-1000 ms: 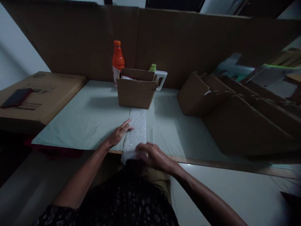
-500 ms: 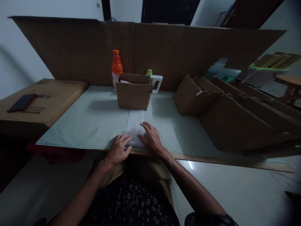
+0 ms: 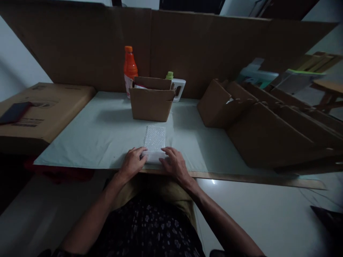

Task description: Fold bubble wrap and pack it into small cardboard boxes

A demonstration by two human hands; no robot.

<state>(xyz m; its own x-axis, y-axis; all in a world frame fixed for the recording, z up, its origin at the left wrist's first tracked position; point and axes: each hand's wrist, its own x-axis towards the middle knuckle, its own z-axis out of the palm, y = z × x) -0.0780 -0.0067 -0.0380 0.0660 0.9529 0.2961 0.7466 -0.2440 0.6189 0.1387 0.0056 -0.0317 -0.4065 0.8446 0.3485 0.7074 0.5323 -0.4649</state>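
Observation:
A strip of clear bubble wrap (image 3: pixel 155 137) lies on the pale green cloth close to the table's front edge. Its near end is folded over into a thick bundle, and whatever may be inside cannot be made out. At the bundle's left end, my left hand (image 3: pixel 133 162) grips it with fingers on top and thumb in front. My right hand (image 3: pixel 175 163) holds the right end the same way. Behind the strip stands a small open cardboard box (image 3: pixel 152 104) with something red and white showing inside.
Behind the small box are an orange bottle (image 3: pixel 130 67) and a white-handled container (image 3: pixel 180 87) with a green cap. Cardboard bins (image 3: pixel 268 134) line the right side. On the left, a dark flat object (image 3: pixel 16 112) rests on a large carton (image 3: pixel 53 121). A tall cardboard panel (image 3: pixel 203 53) closes the back.
My hands have closed onto the two ends of the bundle; my right fingers were raised and spread before. The bundle looks more tightly folded. The view has tilted down a little.

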